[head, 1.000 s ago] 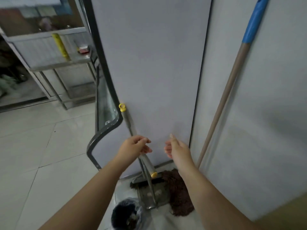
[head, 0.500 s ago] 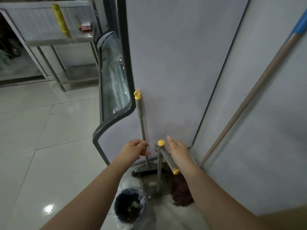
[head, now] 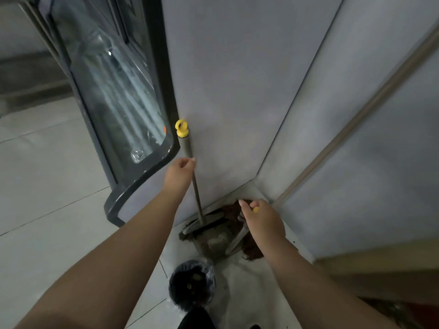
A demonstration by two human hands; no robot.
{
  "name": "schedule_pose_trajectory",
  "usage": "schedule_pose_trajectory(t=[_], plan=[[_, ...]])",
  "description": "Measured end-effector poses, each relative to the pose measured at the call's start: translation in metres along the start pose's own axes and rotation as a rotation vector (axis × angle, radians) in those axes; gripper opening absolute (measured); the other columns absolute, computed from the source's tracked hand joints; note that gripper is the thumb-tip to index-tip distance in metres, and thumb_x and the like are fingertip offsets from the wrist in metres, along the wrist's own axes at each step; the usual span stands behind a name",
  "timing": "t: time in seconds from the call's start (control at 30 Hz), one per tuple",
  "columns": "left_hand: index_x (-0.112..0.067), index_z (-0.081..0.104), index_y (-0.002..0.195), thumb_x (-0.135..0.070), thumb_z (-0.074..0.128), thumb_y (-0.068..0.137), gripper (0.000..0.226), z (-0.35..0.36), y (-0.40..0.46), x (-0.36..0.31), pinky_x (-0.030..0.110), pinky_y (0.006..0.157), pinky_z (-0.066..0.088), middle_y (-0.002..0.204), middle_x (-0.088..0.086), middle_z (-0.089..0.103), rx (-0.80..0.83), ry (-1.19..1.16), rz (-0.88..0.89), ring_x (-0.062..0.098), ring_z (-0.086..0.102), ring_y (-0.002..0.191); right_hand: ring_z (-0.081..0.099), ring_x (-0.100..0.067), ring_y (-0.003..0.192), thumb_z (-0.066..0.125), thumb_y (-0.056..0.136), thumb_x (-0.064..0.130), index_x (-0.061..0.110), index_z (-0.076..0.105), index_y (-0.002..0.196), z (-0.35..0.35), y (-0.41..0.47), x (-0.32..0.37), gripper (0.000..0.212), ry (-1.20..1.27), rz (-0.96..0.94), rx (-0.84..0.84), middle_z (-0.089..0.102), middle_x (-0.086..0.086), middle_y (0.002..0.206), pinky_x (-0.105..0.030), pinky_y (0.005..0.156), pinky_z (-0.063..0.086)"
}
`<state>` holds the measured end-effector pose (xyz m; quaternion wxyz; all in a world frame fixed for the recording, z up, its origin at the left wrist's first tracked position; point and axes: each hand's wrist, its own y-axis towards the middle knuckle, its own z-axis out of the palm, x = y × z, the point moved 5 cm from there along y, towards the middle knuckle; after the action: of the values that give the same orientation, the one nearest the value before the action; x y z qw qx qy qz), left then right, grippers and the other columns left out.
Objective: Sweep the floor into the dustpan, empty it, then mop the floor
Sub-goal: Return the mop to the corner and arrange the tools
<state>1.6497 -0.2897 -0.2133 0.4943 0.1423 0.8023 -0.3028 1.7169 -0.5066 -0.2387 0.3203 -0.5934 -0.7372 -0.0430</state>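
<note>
A broom with a grey, yellow-capped handle (head: 185,146) stands upright against the grey wall, its head (head: 204,225) on the floor in the corner. My left hand (head: 179,172) is at the handle, fingers curled against its shaft. The grey dustpan (head: 215,243) rests on the floor beside the broom head. My right hand (head: 262,219) is closed on the dustpan's yellow-capped handle (head: 237,238), low over the pan. A brown mop head (head: 251,251) lies behind the dustpan, and its wooden pole (head: 351,124) leans up the right wall.
A small bin lined with a plastic bag (head: 191,283) stands on the floor in front of the dustpan. A glass-fronted cabinet with a dark frame (head: 128,100) juts out on the left. Pale floor tiles (head: 47,191) stretch to the left.
My right hand has gone down with the dustpan handle toward the floor. My left hand stays at the broom shaft. The camera has tilted lower and nearer the corner.
</note>
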Motion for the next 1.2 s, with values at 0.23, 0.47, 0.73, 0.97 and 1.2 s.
schedule_pose_trajectory(t=[0.23,0.47,0.73,0.97,1.2], plan=[[-0.007,0.039,0.138,-0.040,0.055,0.091,0.060,-0.001,0.048,0.003,0.029,0.095,0.035,0.138,0.008,0.047,-0.102,0.039,-0.033,0.024,0.045,0.125,0.060,-0.022,0.089,0.047,0.089,0.053,0.016,0.063,0.105,-0.006,0.014,-0.009,0.043,-0.179,-0.070,-0.108,0.067,-0.001,0.092,-0.024,0.067,0.035],[-0.006,0.045,0.132,-0.037,0.057,0.089,0.054,0.015,0.082,-0.007,0.037,0.097,0.041,0.127,0.013,0.057,-0.091,0.255,-0.016,0.031,0.053,0.117,0.050,-0.017,0.066,0.050,0.090,0.048,0.019,0.061,0.085,-0.006,0.011,-0.016,0.031,-0.132,-0.137,-0.121,0.044,0.010,0.056,-0.023,0.054,0.031],[-0.004,0.047,0.114,-0.031,0.059,0.089,0.039,0.024,0.082,-0.009,0.034,0.078,0.041,0.107,0.013,0.060,-0.110,0.217,0.103,0.032,0.056,0.101,0.060,-0.031,0.081,0.053,0.092,0.038,0.012,0.068,0.084,-0.029,0.019,-0.012,0.031,-0.142,-0.251,-0.148,0.068,-0.012,0.079,-0.025,0.060,0.032],[-0.009,0.052,0.107,-0.029,0.062,0.088,0.030,0.005,0.058,-0.018,0.027,0.068,0.033,0.090,0.006,0.060,-0.096,0.290,0.374,0.026,0.056,0.084,0.052,-0.028,0.040,0.057,0.081,0.026,0.006,0.061,0.054,-0.060,0.028,0.035,0.034,-0.380,-0.649,-0.242,0.053,-0.010,0.043,-0.022,0.042,0.028],[-0.011,0.054,0.107,-0.038,0.067,0.082,0.038,-0.005,0.032,-0.052,0.021,0.052,0.030,0.076,-0.003,0.051,-0.201,0.372,0.467,0.012,0.046,0.064,0.047,-0.026,0.031,0.060,0.075,0.017,0.003,0.057,0.048,-0.093,0.068,0.084,0.031,-0.323,-0.998,-0.253,0.049,-0.011,0.038,-0.023,0.035,0.036]])
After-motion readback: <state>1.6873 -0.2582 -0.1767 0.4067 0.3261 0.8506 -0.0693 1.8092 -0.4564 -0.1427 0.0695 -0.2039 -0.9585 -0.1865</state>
